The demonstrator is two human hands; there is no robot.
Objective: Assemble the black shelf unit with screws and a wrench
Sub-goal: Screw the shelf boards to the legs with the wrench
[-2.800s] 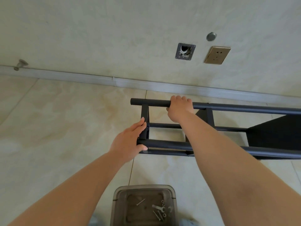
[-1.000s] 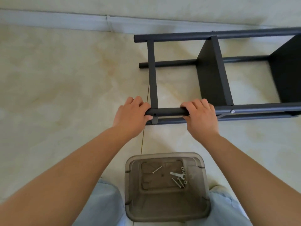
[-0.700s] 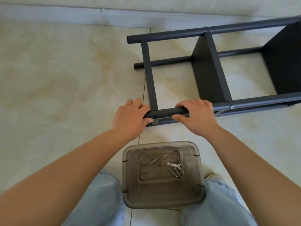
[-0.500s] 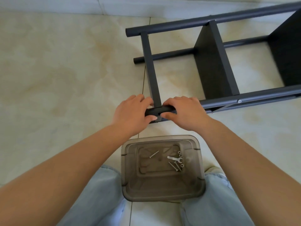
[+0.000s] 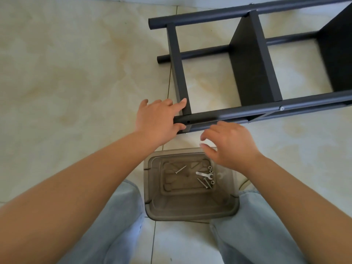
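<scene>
Head view: the left hand holds the black shelf unit's near tube end; the right hand (fingers loose) floats above the bin with the wrench.

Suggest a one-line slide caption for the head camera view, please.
Left hand steadies the black shelf frame while the right hand hovers above a bin holding screws and a wrench.

A single camera sat on the person's head and looked steeply down and a little forward, with a wide-angle bend at the edges. Both forearms ran up from the bottom corners toward the middle, the left hand and right hand close below the lens. The knees and a plastic bin lay nearest, the shelf frame farther up, on the tiled floor.
</scene>
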